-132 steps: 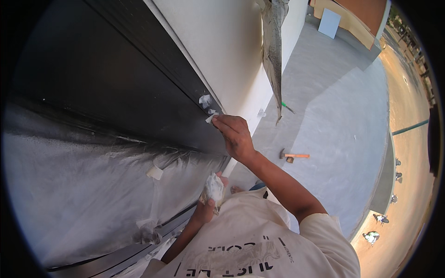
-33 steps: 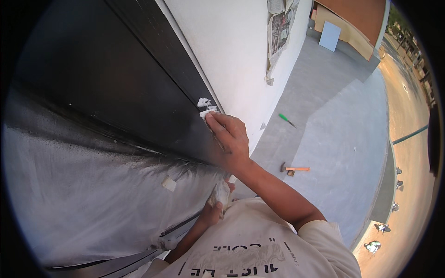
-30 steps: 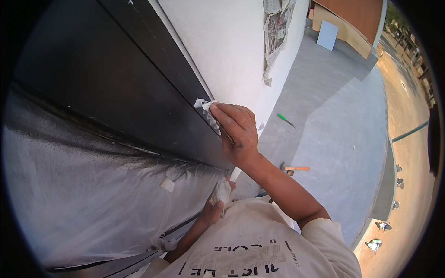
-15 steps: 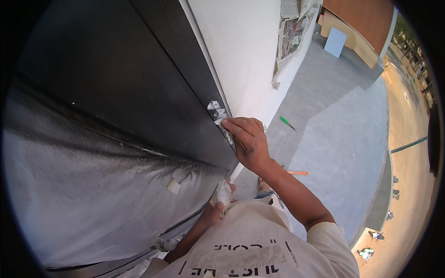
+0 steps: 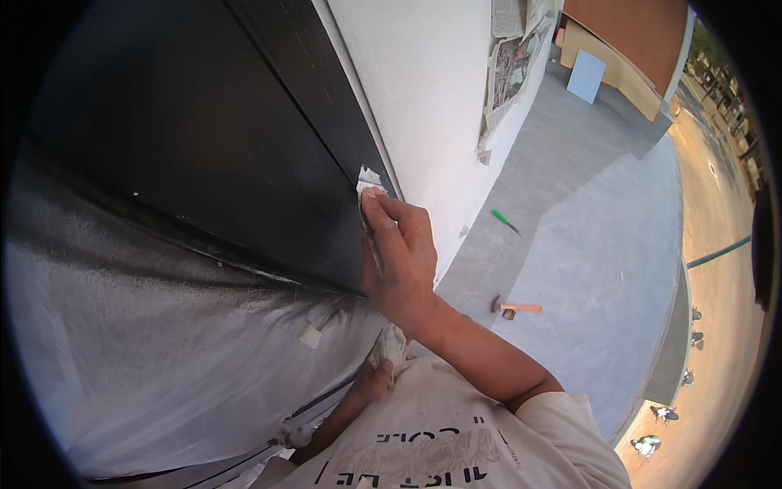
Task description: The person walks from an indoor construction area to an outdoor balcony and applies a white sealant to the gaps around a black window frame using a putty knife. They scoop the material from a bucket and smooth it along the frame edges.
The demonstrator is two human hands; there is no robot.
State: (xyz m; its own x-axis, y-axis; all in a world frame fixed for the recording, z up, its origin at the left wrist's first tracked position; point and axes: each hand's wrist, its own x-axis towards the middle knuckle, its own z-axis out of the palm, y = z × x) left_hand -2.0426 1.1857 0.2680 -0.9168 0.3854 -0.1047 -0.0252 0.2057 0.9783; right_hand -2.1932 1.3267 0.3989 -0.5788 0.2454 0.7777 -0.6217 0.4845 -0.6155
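Observation:
My right hand [image 5: 399, 257] is closed in a pinch on a thin, flat, white-smeared piece, mostly hidden by the fingers. Its fingertips press against the dark door frame [image 5: 314, 69], at a patch of white paste [image 5: 371, 175] beside the white wall. Lower down, close to my body, my left hand [image 5: 375, 379] is closed round a pale, translucent lump that looks like a plastic packet [image 5: 389, 346] of white paste. Part of it lies behind my right wrist. A dark panel [image 5: 179, 114] fills the area left of the frame.
Translucent plastic sheeting [image 5: 163, 350] drapes across the lower left. On the grey floor [image 5: 603, 269] lie a green-handled tool [image 5: 505, 220] and a hammer [image 5: 521, 308]. Newspaper [image 5: 509, 73] is stuck to the white wall [image 5: 415, 90]. Boards [image 5: 623, 69] lean at the far right.
My right hand has moved left and turned more upright along the frame. The scattered white bits there now show as a smoother patch. The hammer head has come into view.

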